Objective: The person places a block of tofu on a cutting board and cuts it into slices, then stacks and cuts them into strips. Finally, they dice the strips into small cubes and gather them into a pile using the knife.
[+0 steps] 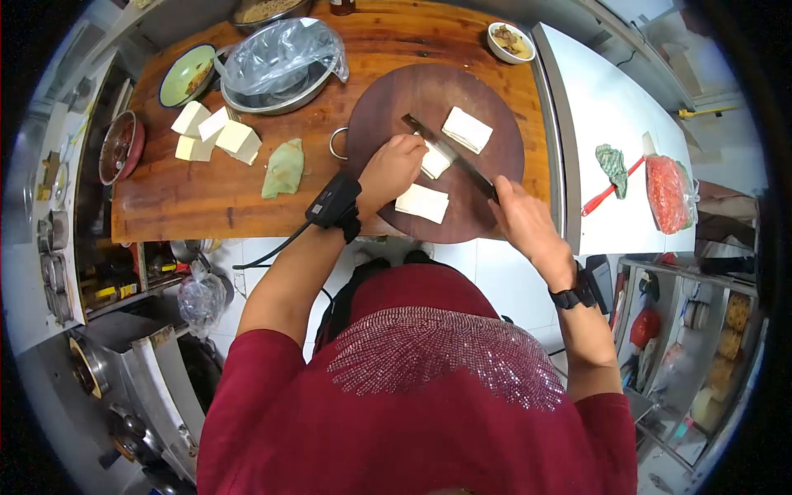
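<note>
A round dark wooden board [384, 99] lies on the wooden table. My right hand [525, 216] is closed round the handle of a knife [462, 163], whose blade crosses a pale stack of thin sheets [435, 160] near the board's middle. On the left side of that stack rests my left hand [394, 169], fingers bent together against it; the fingertips are partly hidden. One more pale stack [467, 129] lies above and right of the blade, and another [421, 203] sits below my left hand, near the board's lower edge.
Pale blocks [238, 141] and a green cloth-like piece [284, 168] lie left of the board. Behind them are a metal bowl with a plastic bag [285, 56] and a green bowl [186, 75]. A small bowl [511, 43] stands back right; a red bag [667, 194] lies on the white counter [594, 107].
</note>
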Demonstrator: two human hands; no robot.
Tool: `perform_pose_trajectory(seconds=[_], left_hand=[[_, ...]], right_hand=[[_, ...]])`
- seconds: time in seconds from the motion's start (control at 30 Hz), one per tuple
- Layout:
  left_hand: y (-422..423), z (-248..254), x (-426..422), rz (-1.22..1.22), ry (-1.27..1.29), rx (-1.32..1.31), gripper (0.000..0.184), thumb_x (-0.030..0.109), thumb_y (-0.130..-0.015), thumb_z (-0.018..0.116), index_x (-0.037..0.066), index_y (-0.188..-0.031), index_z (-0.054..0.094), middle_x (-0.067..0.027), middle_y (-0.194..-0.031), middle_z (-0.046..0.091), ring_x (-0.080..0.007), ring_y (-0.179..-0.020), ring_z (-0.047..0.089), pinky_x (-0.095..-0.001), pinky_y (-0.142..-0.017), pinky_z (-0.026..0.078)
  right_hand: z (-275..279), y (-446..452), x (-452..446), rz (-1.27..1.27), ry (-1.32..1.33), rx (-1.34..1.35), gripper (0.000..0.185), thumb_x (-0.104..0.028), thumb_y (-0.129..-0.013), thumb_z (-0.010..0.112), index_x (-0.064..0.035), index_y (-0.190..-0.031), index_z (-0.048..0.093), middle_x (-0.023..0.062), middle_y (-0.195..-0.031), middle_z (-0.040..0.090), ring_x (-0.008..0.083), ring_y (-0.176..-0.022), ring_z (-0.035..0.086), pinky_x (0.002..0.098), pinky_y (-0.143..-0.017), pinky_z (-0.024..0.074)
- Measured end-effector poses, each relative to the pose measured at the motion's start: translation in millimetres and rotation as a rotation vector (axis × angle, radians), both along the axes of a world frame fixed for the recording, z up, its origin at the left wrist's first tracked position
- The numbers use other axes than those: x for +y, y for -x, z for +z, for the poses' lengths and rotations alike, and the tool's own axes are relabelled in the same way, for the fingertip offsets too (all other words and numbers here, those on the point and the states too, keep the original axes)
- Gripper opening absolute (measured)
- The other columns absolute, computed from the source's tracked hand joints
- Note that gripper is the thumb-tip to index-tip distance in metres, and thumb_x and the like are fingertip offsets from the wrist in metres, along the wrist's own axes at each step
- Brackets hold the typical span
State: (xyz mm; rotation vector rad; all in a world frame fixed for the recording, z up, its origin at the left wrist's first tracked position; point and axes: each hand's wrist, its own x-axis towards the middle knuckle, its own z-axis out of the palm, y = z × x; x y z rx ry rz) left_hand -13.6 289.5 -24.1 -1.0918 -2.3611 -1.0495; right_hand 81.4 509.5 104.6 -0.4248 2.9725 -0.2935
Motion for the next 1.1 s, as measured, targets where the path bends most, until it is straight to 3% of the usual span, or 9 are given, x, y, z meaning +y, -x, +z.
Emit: perform_pose_trajectory(seconds=[0.07, 0.4, 0.47, 0.57, 0.77, 1.0, 1.1], left_hand=[[0.1, 0.9, -2.2, -0.043, 0.073, -0.114, 0.028, 0.001, -0.077, 0.053, -0.003, -0.105, 0.058, -0.0157, -0.111, 0.055, -0.0332, -0.105, 0.050, -0.0391, -0.091, 0.042], [-5.7, 3.1, 2.9, 0.027, 0.069, -0.131, 0.029, 0.000, -0.076, 0.053, -0.002, -0.104, 0.060, -0.0149, -0.109, 0.056, -0.0323, -0.103, 0.052, -0.0375, -0.090, 0.043], [-6.1, 3.9, 4.3, 0.039, 0.093, -0.204, 0.029, 0.000, -0.076, 0.053, -0.002, -0.104, 0.060, -0.0146, -0.110, 0.056, -0.0320, -0.103, 0.051, -0.0372, -0.091, 0.043], [-7.0, 1.2, 3.4, 0.048, 0.090, -0.173, 0.029, 0.000, -0.076, 0.053, -0.002, -0.104, 0.060, -0.0141, -0.108, 0.056, -0.0318, -0.103, 0.052, -0.0371, -0.090, 0.043], [-7.3, -1.2, 3.0, 0.105, 0.115, 0.020, 0.022, 0.002, -0.074, 0.054, 0.000, -0.095, 0.062, -0.0088, -0.102, 0.057, -0.0275, -0.099, 0.054, -0.0346, -0.084, 0.047], [-9.7, -0.7, 2.0, 0.085, 0.127, -0.045, 0.021, 0.004, -0.076, 0.052, 0.001, -0.094, 0.062, -0.0081, -0.099, 0.058, -0.0266, -0.098, 0.054, -0.0343, -0.084, 0.047], [-10.5, -0.5, 3.0, 0.063, 0.121, -0.116, 0.025, 0.001, -0.077, 0.052, -0.001, -0.100, 0.061, -0.0131, -0.102, 0.057, -0.0315, -0.099, 0.053, -0.0368, -0.087, 0.045]], right_hand=[[1.3, 2.7, -1.3, 0.019, -0.029, -0.008, 0.014, -0.011, -0.088, 0.049, -0.0014, -0.095, 0.043, 0.0241, -0.085, 0.058, 0.0424, -0.074, 0.059, 0.0486, -0.061, 0.0483], [-24.0, 22.6, 3.5, 0.093, -0.137, -0.134, 0.009, -0.006, -0.086, 0.045, -0.0018, -0.094, 0.044, 0.0231, -0.081, 0.061, 0.0403, -0.073, 0.061, 0.0472, -0.061, 0.0498], [-49.8, 20.0, 3.4, 0.061, -0.116, -0.085, 0.015, -0.011, -0.087, 0.052, -0.0030, -0.093, 0.041, 0.0235, -0.073, 0.058, 0.0419, -0.067, 0.058, 0.0493, -0.059, 0.0468], [-56.3, 18.0, 6.8, 0.046, -0.053, -0.056, 0.015, -0.011, -0.087, 0.051, -0.0027, -0.093, 0.041, 0.0237, -0.074, 0.059, 0.0424, -0.065, 0.058, 0.0503, -0.058, 0.0462], [-6.5, 15.0, -0.3, 0.067, -0.062, -0.116, 0.009, -0.005, -0.084, 0.048, -0.0016, -0.091, 0.043, 0.0232, -0.081, 0.061, 0.0423, -0.073, 0.062, 0.0485, -0.061, 0.0497], [13.7, 17.5, 1.5, 0.073, -0.070, -0.157, 0.010, -0.004, -0.084, 0.048, -0.0002, -0.092, 0.043, 0.0256, -0.077, 0.060, 0.0428, -0.073, 0.061, 0.0494, -0.061, 0.0490], [14.5, 14.6, 0.8, 0.064, -0.095, -0.210, 0.010, -0.004, -0.085, 0.046, 0.0003, -0.092, 0.043, 0.0265, -0.075, 0.060, 0.0432, -0.073, 0.061, 0.0502, -0.061, 0.0486]])
